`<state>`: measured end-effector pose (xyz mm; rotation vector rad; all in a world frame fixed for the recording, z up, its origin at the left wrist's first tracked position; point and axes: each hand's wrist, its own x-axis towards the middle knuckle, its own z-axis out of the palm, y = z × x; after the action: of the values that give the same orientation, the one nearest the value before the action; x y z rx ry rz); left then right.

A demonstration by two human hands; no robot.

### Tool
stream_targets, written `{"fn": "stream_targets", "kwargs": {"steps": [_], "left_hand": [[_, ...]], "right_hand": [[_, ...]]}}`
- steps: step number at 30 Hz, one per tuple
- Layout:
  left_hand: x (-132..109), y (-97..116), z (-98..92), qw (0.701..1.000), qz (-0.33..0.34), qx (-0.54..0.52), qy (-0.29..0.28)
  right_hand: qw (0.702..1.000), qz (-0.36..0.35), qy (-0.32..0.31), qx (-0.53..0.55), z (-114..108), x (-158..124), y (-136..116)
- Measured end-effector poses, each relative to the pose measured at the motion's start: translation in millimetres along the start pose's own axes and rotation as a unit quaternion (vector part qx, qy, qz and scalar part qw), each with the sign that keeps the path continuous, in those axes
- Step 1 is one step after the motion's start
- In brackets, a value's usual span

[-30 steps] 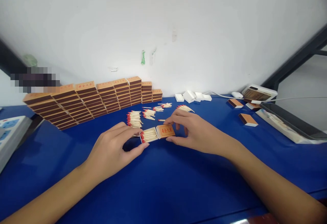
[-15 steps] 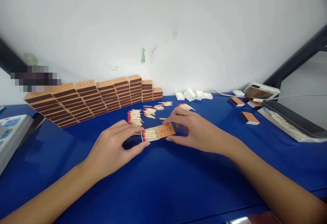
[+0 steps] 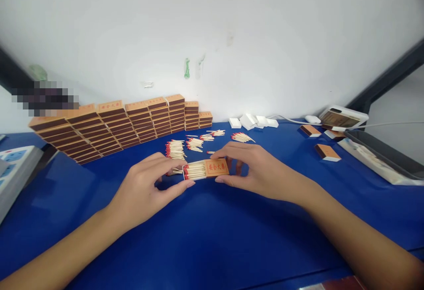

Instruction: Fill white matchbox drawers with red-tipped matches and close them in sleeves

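Note:
A matchbox [image 3: 217, 167] is held level just above the blue table, its tray slid about halfway out to the left. Red-headed matches [image 3: 195, 171] lie side by side in the exposed tray. My left hand [image 3: 149, 188] pinches the tray's left end between thumb and index finger. Around the orange sleeve, my right hand [image 3: 251, 166] grips with thumb below and fingers above. Just behind the box, a pile of loose matches [image 3: 175, 149] lies on the table, partly hidden by my left fingers.
Stacked matchboxes [image 3: 129, 124] form a stepped row along the wall at left. White empty trays [image 3: 250, 121] sit at the back. Several smaller match heaps [image 3: 243, 137] lie mid-table. Loose matchboxes [image 3: 327, 152] and a dark phone [image 3: 384, 151] are at right. A white power strip [image 3: 20, 171] stands at left.
The matchbox has turned slightly and now lies more level across the view. Both hands keep their hold on it, and the tray stays about as far out. The camera view has shifted slightly.

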<state>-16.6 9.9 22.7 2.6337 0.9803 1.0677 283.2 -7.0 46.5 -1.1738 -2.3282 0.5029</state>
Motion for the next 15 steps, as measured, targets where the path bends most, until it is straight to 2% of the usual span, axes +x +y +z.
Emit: {"fn": "stream_targets", "kwargs": {"steps": [5,12,15], "left_hand": [[0.7,-1.4,-0.2,1.000,0.016,-0.017,-0.017],[2.3,1.3,-2.3,0.998,0.000,-0.056,0.005],[1.7,0.6,-1.5,0.998,-0.009,-0.068,0.008]], "right_hand": [[0.999,-0.020,-0.008,0.031,2.0,-0.4,-0.4],[0.995,0.019,0.047,0.090,8.0,1.9,-10.1],[0.984,0.047,0.037,0.169,15.7,2.3,-14.7]]}}
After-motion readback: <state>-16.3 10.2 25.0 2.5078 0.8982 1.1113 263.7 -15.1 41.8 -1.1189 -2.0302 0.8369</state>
